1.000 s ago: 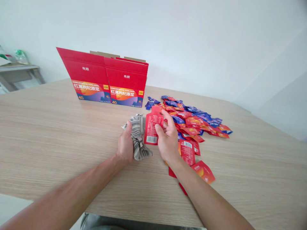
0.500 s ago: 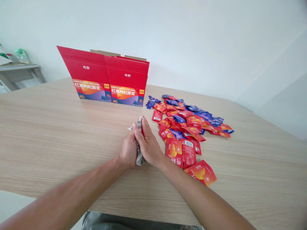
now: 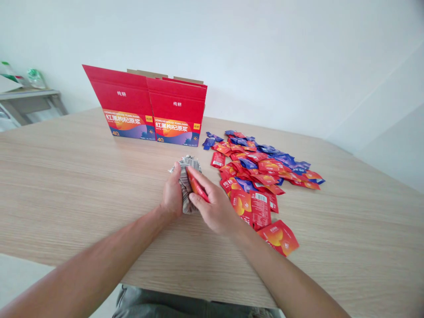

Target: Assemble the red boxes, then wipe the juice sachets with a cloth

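While both hands meet above the middle of the wooden table (image 3: 82, 190), the left hand (image 3: 172, 196) has its fingers wrapped tight round a bunched striped cloth (image 3: 186, 174), thumb up on the near side. Right hand (image 3: 215, 211): thumb and fingers clamped on one red sachet (image 3: 198, 189). Sachet seen nearly edge-on, tilted, pressed against the cloth, held off the tabletop between the two hands.

Right of the hands, a pile of sachets (image 3: 265, 167), red and blue mixed, lies flat and overlapping on the table. Its near end sits just beside the right wrist; the far end runs off toward the right. One orange-red sachet (image 3: 278, 236) lies at the near end of the spread, against the right forearm.

Behind the hands, well apart from them, two red cartons (image 3: 127, 108) stand upright side by side, touching, brown flaps showing at the top. Far left, by the wall, a grey shelf (image 3: 29, 95) carries some blurred items.
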### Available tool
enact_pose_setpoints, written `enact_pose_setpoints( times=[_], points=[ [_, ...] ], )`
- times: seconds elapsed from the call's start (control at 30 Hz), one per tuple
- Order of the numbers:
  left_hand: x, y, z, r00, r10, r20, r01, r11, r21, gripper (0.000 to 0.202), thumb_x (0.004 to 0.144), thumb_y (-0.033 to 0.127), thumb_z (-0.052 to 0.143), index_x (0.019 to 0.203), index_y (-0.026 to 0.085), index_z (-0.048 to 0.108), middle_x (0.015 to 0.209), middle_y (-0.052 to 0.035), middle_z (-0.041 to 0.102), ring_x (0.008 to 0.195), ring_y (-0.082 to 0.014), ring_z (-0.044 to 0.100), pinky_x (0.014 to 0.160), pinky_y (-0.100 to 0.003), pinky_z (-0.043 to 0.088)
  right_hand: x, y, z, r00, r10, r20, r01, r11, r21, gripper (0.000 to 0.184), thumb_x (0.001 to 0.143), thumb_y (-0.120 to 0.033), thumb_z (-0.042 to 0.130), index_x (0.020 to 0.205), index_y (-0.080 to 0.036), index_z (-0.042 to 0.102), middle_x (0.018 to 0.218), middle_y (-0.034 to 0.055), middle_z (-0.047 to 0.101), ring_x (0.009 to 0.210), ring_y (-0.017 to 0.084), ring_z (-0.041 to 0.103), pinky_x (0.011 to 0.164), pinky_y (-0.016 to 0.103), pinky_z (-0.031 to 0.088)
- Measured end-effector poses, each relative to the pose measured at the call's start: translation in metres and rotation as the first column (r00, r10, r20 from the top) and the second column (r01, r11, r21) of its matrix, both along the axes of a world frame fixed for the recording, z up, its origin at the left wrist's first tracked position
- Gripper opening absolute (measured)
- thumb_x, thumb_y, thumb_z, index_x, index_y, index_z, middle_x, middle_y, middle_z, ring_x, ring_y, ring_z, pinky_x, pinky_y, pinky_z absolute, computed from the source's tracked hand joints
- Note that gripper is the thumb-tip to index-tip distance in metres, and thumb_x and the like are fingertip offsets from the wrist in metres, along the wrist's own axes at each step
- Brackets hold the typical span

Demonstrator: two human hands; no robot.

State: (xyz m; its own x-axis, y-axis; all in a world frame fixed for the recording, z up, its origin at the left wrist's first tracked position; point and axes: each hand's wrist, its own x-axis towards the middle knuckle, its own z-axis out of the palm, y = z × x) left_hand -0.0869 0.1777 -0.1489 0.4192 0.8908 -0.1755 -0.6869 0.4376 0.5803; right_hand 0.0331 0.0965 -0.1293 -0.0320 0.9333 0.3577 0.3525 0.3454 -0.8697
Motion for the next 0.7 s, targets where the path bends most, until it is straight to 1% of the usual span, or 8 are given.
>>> enact_pose_setpoints(
  times=[0.13, 0.2, 0.27, 0.33, 0.43, 0.53, 0.63, 0.7],
  points=[
    [0.005, -0.003, 0.024, 1.000, -0.012, 0.010, 0.013, 0.996, -0.083, 0.066, 0.117, 0.062, 0.039, 0.143, 0.014, 0.076, 0.120, -0.0168, 0.088, 0.115, -0.0376, 0.085, 0.103, -0.054, 0.069, 0.016, 0.016, 0.001, 0.932, -0.118, -0.342, 0.133, 0.991, 0.021, 0.051, 0.096, -0.041, 0.078, 0.145, -0.030, 0.080, 0.153, 0.0049, 0.078, 0.141, 0.033, 0.075, 0.124, 0.062, 0.060],
    [0.010, -0.009, 0.031, 0.999, 0.035, 0.040, -0.031, 0.995, -0.092, 0.065, 0.118, 0.059, 0.037, 0.147, 0.014, 0.074, 0.123, -0.0167, 0.087, 0.117, -0.0363, 0.084, 0.108, -0.053, 0.067, 0.017, 0.028, -0.006, 0.831, -0.152, -0.535, 0.163, 0.986, -0.026, 0.054, 0.095, -0.052, 0.080, 0.144, -0.027, 0.080, 0.146, 0.0091, 0.081, 0.124, 0.034, 0.083, 0.111, 0.064, 0.068],
    [0.015, -0.014, 0.033, 0.997, 0.023, 0.076, -0.015, 0.995, -0.099, 0.066, 0.118, 0.059, 0.036, 0.149, 0.014, 0.073, 0.127, -0.0172, 0.087, 0.119, -0.0362, 0.084, 0.111, -0.053, 0.065, 0.014, 0.039, -0.015, 0.788, -0.187, -0.586, 0.189, 0.980, -0.060, 0.059, 0.096, -0.060, 0.079, 0.143, -0.025, 0.080, 0.144, 0.0120, 0.082, 0.122, 0.035, 0.083, 0.110, 0.064, 0.068],
    [0.017, -0.019, 0.032, 0.994, -0.036, 0.101, 0.046, 0.994, -0.099, 0.068, 0.118, 0.060, 0.034, 0.150, 0.013, 0.073, 0.129, -0.0180, 0.086, 0.120, -0.0371, 0.083, 0.112, -0.054, 0.064, 0.010, 0.044, -0.023, 0.843, -0.250, -0.476, 0.247, 0.966, -0.069, 0.058, 0.099, -0.066, 0.074, 0.138, -0.024, 0.082, 0.145, 0.0141, 0.081, 0.135, 0.035, 0.077, 0.119, 0.063, 0.061],
    [0.016, -0.019, 0.027, 0.993, -0.071, 0.092, 0.081, 0.990, -0.114, 0.068, 0.118, 0.061, 0.035, 0.146, 0.013, 0.075, 0.125, -0.0178, 0.086, 0.117, -0.0370, 0.084, 0.110, -0.053, 0.065, 0.004, 0.042, -0.032, 0.929, -0.352, -0.111, 0.352, 0.936, -0.018, 0.067, 0.107, -0.078, 0.056, 0.126, -0.022, 0.087, 0.164, 0.0186, 0.068, 0.163, 0.038, 0.054, 0.138, 0.066, 0.039],
    [0.012, -0.015, 0.021, 0.998, -0.016, 0.054, 0.023, 0.991, -0.133, 0.061, 0.117, 0.058, 0.042, 0.136, 0.014, 0.079, 0.117, -0.0151, 0.087, 0.114, -0.0337, 0.085, 0.108, -0.048, 0.066, -0.003, 0.036, -0.035, 0.946, -0.306, 0.108, 0.306, 0.952, 0.020, 0.088, 0.110, -0.085, 0.037, 0.150, -0.018, 0.077, 0.187, 0.0188, 0.040, 0.180, 0.038, 0.020, 0.145, 0.067, 0.018],
    [0.009, -0.011, 0.014, 0.997, 0.076, -0.001, -0.076, 0.991, -0.108, 0.052, 0.118, 0.052, 0.047, 0.119, 0.014, 0.082, 0.104, -0.0121, 0.087, 0.111, -0.0307, 0.085, 0.107, -0.043, 0.066, -0.010, 0.034, -0.038, 0.982, -0.148, 0.120, 0.151, 0.988, -0.017, 0.094, 0.110, -0.083, 0.040, 0.177, -0.017, 0.047, 0.190, 0.0176, 0.033, 0.180, 0.030, 0.023, 0.147, 0.058, 0.021],
    [0.008, -0.010, 0.008, 0.993, 0.110, -0.030, -0.112, 0.990, -0.085, 0.049, 0.117, 0.049, 0.050, 0.108, 0.014, 0.082, 0.095, -0.0109, 0.086, 0.110, -0.0297, 0.085, 0.107, -0.040, 0.065, -0.013, 0.034, -0.038, 0.985, -0.105, 0.134, 0.110, 0.994, -0.026, 0.092, 0.111, -0.078, 0.046, 0.179, -0.016, 0.042, 0.188, 0.0179, 0.037, 0.178, 0.030, 0.031, 0.146, 0.056, 0.026]
  ],
)
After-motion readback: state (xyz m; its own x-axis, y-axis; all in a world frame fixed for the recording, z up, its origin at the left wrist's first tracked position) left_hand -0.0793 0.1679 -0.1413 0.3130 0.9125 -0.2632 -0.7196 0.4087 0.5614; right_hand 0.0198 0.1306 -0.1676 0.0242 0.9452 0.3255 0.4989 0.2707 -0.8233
